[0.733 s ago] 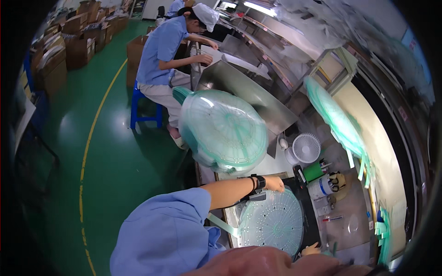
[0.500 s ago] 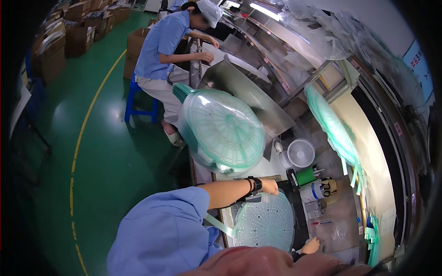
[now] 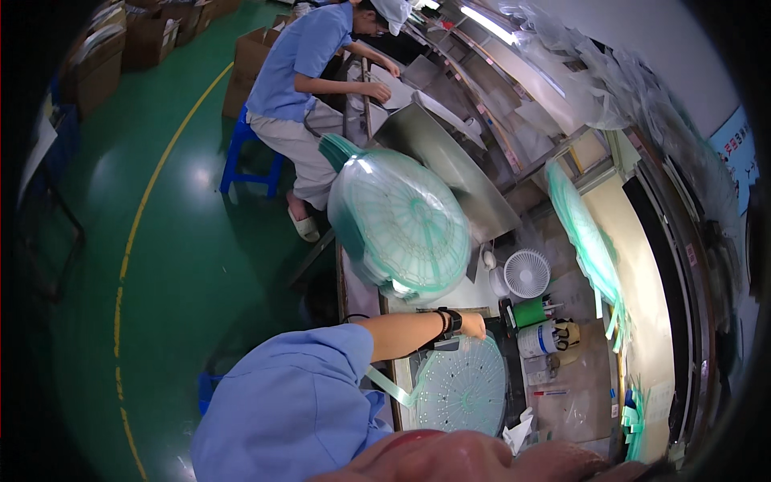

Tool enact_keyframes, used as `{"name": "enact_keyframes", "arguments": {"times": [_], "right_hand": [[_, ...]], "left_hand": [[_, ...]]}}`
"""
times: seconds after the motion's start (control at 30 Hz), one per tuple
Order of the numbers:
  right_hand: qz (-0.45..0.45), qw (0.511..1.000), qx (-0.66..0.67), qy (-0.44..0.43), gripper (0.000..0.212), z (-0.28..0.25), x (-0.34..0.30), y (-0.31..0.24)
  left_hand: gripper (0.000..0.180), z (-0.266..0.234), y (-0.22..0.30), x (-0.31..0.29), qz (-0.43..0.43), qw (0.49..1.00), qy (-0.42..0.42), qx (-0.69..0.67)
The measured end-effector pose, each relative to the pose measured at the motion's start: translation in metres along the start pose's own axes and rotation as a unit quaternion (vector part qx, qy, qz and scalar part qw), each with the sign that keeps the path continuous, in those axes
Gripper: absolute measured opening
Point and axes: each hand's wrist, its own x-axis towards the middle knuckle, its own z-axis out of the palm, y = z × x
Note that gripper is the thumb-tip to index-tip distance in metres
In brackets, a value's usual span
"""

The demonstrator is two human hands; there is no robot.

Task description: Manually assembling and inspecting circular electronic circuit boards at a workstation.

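A round, pale green translucent sheet [image 3: 462, 386] lies flat on the bench, with a radial pattern of dark dots and a long tab running off its left side. My left hand [image 3: 472, 325], with a dark watch on the wrist, is closed at the sheet's far edge. Whatever its fingers hold is hidden. Beside the sheet's near right edge is a white crumpled piece [image 3: 518, 432] like cloth or paper. My right hand is out of sight. Beyond my left forearm rests a thick stack of similar round green sheets [image 3: 409, 221].
A small white fan [image 3: 527, 273], a white bottle [image 3: 536, 340] and a red pen [image 3: 551, 393] stand or lie to the right. More green sheets [image 3: 586, 241] lean farther right. A metal panel [image 3: 458, 173] separates me from a seated co-worker [image 3: 301, 72] on a blue stool [image 3: 249, 165].
My right hand, seen earlier near the sheet's lower right, has gone from view. The white crumpled piece has appeared there. My left hand stays at the far edge while the view shifts slightly.
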Motion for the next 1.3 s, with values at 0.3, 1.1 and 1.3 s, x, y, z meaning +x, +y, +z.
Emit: {"name": "enact_keyframes", "arguments": {"times": [0.3, 1.1, 1.3], "right_hand": [[-0.246, 0.825, 0.35, -0.371, 0.017, 0.009, 0.045, -0.041], [-0.022, 0.871, 0.446, -0.204, 0.02, 0.069, 0.113, -0.07], [-0.032, 0.88, 0.432, -0.196, 0.022, 0.064, 0.11, -0.069]], "left_hand": [[0.029, 0.002, 0.0, 0.0, 0.002, 1.0, 0.025, 0.009], [0.026, 0.007, -0.012, -0.002, 0.05, 0.996, 0.076, -0.009], [0.025, 0.005, -0.001, -0.002, 0.026, 0.998, 0.065, 0.005]]}}
